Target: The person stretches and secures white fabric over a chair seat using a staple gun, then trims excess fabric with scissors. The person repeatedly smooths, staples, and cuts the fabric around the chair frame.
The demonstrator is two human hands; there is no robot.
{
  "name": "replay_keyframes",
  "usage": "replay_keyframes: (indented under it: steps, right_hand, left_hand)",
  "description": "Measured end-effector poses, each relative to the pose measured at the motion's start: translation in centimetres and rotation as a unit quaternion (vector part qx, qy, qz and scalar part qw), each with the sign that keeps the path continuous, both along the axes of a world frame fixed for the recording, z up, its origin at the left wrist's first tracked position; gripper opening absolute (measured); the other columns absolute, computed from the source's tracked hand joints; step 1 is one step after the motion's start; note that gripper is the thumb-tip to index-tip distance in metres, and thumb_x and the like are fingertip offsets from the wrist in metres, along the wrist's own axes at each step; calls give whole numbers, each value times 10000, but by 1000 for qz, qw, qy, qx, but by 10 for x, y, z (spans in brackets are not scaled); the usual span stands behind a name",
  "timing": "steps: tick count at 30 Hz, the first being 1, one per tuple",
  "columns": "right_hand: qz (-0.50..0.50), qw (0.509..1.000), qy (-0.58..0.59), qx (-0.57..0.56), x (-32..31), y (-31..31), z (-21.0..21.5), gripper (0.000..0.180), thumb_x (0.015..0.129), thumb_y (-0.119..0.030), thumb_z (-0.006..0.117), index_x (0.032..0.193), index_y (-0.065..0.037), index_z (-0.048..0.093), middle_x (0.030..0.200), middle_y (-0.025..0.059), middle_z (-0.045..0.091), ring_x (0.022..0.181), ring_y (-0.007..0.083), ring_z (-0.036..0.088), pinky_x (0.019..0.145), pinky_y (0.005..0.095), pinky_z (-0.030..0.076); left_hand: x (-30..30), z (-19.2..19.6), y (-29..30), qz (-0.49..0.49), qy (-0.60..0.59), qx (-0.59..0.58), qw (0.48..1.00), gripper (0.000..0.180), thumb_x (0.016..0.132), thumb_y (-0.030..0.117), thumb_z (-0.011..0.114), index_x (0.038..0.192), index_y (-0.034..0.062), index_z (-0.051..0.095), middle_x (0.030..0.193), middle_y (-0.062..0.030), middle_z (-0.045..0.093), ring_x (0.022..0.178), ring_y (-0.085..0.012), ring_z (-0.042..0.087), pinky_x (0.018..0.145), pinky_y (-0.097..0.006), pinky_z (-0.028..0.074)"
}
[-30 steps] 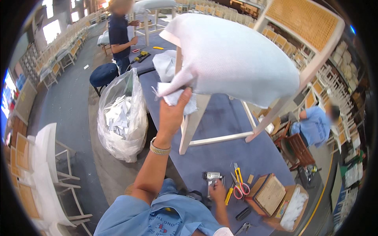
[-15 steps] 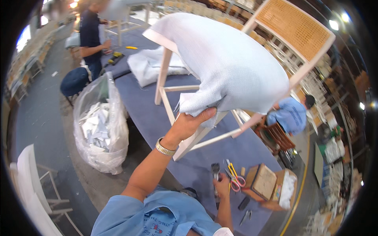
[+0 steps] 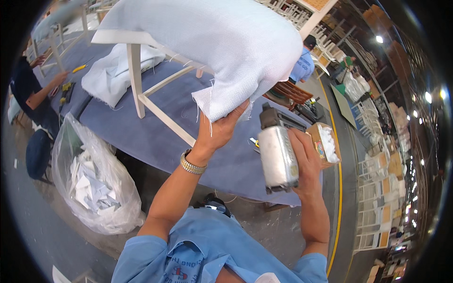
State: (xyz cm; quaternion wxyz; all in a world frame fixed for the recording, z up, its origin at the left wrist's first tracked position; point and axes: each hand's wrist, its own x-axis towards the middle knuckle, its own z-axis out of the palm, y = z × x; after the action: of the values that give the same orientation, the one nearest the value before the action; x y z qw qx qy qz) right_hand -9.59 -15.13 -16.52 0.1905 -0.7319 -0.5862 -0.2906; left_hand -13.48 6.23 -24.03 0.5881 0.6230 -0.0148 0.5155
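Even, fairly bright light falls on the pale fabric [image 3: 226, 45] and the blue table [image 3: 118, 125], with dark shadow under the table's near edge. Beyond its right edge, small lamps [image 3: 428, 97] glare against dimness. The silver tool [image 3: 277, 158] looks slightly blurred; lines bend toward the black rim.

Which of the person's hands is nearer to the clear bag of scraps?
Left. The left hand, gripping the pale fabric, is to the right of the clear plastic bag; the right hand, holding a silver tool, is farther right.
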Motion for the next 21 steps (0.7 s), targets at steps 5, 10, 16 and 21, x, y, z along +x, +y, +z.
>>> replay_keyframes:
  steps: [5,10,16,21]
  right_hand:
    - [-37,997,-50,-36,0,9,5,643,661,-52,759,1283,-4,602,1192,143,633,897,300,677,741,368,540]
    - [-29,996,-55,-57,-1,19,8,629,668,-70,757,1275,-11,607,1182,134,634,839,284,665,715,358,534]
    - [-38,992,-95,-70,-3,25,10,603,673,-65,743,1260,-23,612,1145,114,638,762,251,650,661,344,522]
    - [-61,990,-88,-88,-9,27,18,536,690,-60,727,1214,-39,619,1039,79,625,691,234,635,618,335,510]
  left_hand:
    - [11,-8,-3,-37,-23,-17,999,226,924,134,711,1113,11,719,1004,-134,742,889,-241,706,789,-352,529]
    - [11,-14,3,16,-3,85,996,204,916,104,705,1105,31,730,1001,-133,744,890,-264,707,793,-372,529]
    - [8,-10,2,5,-9,55,998,223,947,117,686,1142,13,719,1053,-133,743,945,-218,705,835,-349,540]
    - [6,-12,-1,-6,13,48,999,210,937,112,686,1123,26,729,1043,-137,743,938,-240,707,825,-358,534]
